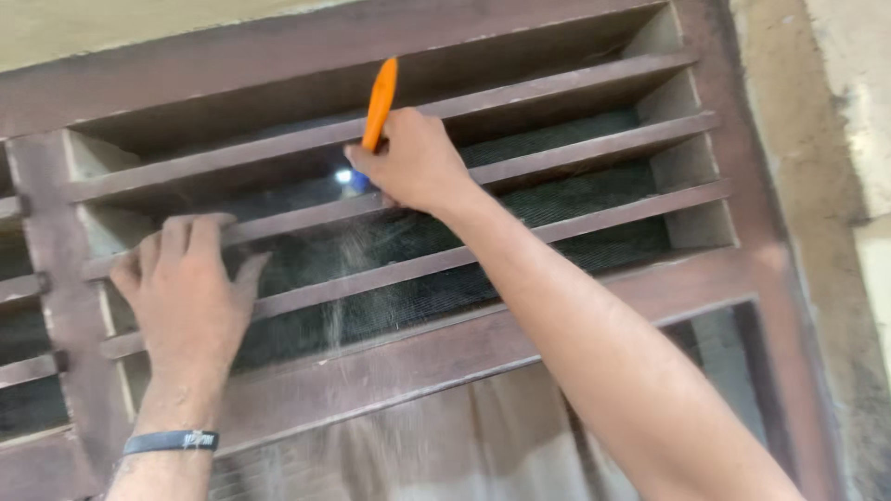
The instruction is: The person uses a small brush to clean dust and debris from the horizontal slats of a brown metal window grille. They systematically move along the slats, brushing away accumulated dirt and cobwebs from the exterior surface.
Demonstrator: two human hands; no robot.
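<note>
My right hand (419, 162) is closed around an orange-handled brush (380, 102), its handle sticking up and its head pushed between two brown wooden slats (575, 153) of a louvred window vent. A thin veil of dust falls below the brush. My left hand (186, 292) rests flat on the slats at the left, fingers spread over a slat, holding nothing. A dark band is on my left wrist. Behind the slats lies a dark mesh.
The brown window frame (445, 348) runs below the slats, with a glass pane (733, 362) underneath. A second louvred section (23, 371) sits at the far left. A rough plaster wall (835, 139) borders the frame on the right.
</note>
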